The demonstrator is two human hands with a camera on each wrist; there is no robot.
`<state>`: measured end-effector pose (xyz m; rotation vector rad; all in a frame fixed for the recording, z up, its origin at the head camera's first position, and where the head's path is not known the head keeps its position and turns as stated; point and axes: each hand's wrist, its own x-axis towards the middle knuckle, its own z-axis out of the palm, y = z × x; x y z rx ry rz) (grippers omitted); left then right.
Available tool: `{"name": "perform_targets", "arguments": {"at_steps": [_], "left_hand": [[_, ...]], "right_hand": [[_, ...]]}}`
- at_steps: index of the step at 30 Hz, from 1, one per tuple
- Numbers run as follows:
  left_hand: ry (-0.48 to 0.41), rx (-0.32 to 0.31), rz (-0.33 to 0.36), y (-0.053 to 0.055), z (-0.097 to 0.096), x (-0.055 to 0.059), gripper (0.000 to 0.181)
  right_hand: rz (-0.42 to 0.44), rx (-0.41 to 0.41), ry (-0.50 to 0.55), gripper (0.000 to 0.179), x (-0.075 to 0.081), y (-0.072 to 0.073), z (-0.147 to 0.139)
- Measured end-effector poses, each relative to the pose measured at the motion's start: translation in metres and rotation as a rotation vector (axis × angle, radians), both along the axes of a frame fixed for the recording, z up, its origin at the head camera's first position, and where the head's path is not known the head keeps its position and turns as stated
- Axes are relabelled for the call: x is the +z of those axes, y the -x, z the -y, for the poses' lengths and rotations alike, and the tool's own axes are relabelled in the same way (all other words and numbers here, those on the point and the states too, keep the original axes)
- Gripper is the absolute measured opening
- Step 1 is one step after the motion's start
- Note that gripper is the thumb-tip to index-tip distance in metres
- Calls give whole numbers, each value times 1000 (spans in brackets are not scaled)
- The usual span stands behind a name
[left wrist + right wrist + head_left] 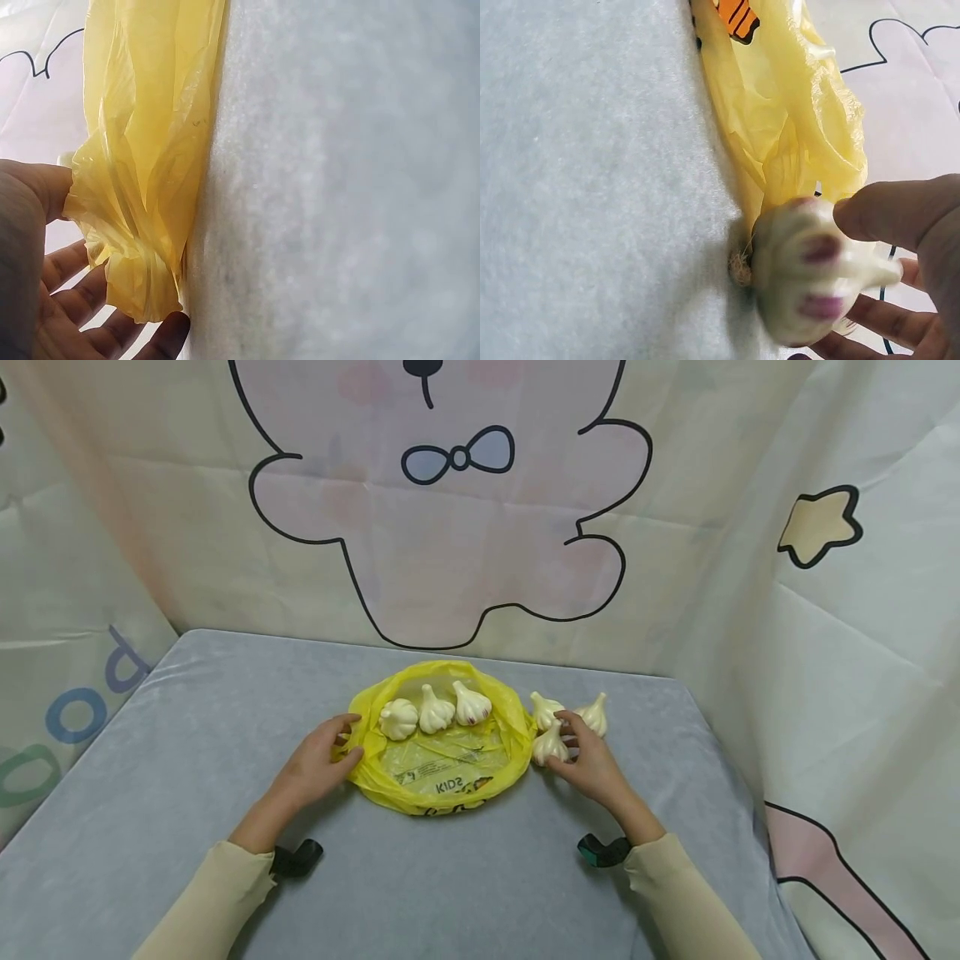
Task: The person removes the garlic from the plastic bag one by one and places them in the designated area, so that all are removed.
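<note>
A yellow plastic bag point(450, 768) lies with its mouth spread wide, rim rolled outward. Three white garlic bulbs point(436, 709) rest inside toward its far side. At the bag's left edge, my left hand point(313, 762) holds the rim, thumb on the near side and fingers on the outer side; the left wrist view shows the bunched plastic point(142, 255) between them. Just right of the bag, my right hand point(592, 764) grips another garlic bulb point(802, 277) between thumb and fingers. Its root end sits close to the tabletop, and purple patches mark its skin.
Two more garlic bulbs, one near the bag point(545, 708) and one farther right point(594, 716), lie beyond my right hand. Grey cloth covers the table point(420, 893). A printed curtain point(465, 560) hangs behind it and along both sides.
</note>
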<state>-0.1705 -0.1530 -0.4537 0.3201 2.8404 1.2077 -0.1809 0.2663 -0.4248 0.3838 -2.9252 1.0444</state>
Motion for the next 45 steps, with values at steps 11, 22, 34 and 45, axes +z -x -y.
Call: {"name": "perform_targets", "arguments": {"at_steps": [11, 22, 34, 45], "left_hand": [[1, 0, -1, 1, 0, 1, 54], [3, 0, -5, 2, 1, 1, 54], [6, 4, 4, 0, -1, 2, 55], [3, 5, 13, 0, -1, 2, 55]], "right_hand": [[-46, -52, -32, 68, 9, 2, -1], [-114, -52, 4, 55, 27, 9, 7], [-119, -9, 22, 54, 42, 15, 30], [-135, 46, 50, 52, 48, 22, 52]]}}
